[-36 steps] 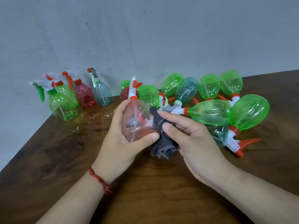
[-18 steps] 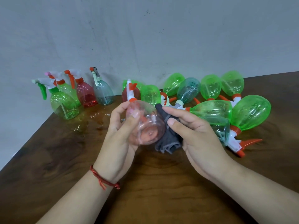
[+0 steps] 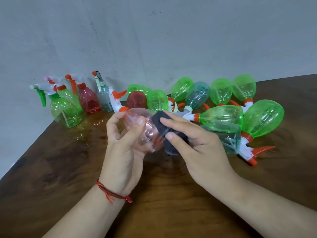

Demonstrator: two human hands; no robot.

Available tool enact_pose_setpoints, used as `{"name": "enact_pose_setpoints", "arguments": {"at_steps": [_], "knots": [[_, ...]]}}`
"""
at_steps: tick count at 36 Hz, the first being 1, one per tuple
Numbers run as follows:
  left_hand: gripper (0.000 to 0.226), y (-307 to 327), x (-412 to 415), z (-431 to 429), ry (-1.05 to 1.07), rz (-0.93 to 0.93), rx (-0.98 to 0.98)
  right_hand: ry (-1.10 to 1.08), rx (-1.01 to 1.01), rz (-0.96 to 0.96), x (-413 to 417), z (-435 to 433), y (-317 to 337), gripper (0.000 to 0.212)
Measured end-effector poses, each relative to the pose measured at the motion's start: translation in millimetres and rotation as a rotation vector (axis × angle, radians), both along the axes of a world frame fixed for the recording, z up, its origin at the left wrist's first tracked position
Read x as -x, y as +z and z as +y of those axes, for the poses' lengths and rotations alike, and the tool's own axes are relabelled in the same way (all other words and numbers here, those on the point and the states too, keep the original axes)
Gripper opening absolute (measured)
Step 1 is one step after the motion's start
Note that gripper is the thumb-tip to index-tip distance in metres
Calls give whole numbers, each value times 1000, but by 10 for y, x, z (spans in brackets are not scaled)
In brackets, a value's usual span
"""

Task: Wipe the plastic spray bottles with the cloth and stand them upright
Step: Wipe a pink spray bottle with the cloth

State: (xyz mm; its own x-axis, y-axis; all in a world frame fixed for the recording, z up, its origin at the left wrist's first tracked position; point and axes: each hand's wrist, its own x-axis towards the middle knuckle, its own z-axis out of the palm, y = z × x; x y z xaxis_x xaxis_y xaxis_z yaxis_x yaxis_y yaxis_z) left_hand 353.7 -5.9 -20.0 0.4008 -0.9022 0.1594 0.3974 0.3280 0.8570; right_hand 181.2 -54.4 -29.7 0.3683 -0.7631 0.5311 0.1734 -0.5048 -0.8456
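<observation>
My left hand (image 3: 123,143) grips a clear pink spray bottle (image 3: 151,133) above the table, tilted with its white and orange spray head (image 3: 116,100) pointing away to the left. My right hand (image 3: 197,141) holds a dark grey cloth (image 3: 169,134) between fingers and thumb and presses it against the bottle's right side. Several bottles stand upright at the back left, among them a green one (image 3: 66,110), a red one (image 3: 89,102) and a grey one (image 3: 103,98). Several green bottles (image 3: 262,121) and a teal one (image 3: 197,95) lie on their sides at the back right.
The brown wooden table (image 3: 51,169) has its left edge running diagonally by a grey wall (image 3: 154,40). A clear teal bottle (image 3: 223,136) lies just right of my right hand, its orange trigger (image 3: 262,149) pointing right. A red bottle (image 3: 137,99) lies behind the held one.
My left hand has turned the pink bottle, swinging its spray head from upright to leaning left and away. The cloth has slid up the bottle's right side.
</observation>
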Motion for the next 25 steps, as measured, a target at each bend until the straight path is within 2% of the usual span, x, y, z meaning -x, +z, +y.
{"name": "enact_pose_setpoints", "arguments": {"at_steps": [4, 5, 8, 10, 14, 18, 22, 25], "knots": [[72, 42, -31, 12, -70, 29, 31, -25, -105, -69, -16, -44, 35, 43], [74, 50, -36, 13, -87, 54, 34, -94, -19, -35, -7, -42, 29, 42], [70, 66, -48, 19, -152, 93, 44, -322, 417, 142, 14, -39, 18, 30], [65, 74, -57, 13, -167, 125, 59, -331, 599, 185, -6, -47, 9, 24], [70, 57, -7, 16, -145, 115, 66, -211, 814, 250, -67, -41, 17, 23], [42, 41, 37, 2, -186, 26, 62, -255, 763, 189, -23, -75, 105, 23], [68, 75, -19, 12, -137, 41, 61, -379, 640, 175, 53, -137, 108, 23], [72, 102, -65, 9, -83, 75, 71, -268, 698, 247, 15, -140, 9, 19]]}}
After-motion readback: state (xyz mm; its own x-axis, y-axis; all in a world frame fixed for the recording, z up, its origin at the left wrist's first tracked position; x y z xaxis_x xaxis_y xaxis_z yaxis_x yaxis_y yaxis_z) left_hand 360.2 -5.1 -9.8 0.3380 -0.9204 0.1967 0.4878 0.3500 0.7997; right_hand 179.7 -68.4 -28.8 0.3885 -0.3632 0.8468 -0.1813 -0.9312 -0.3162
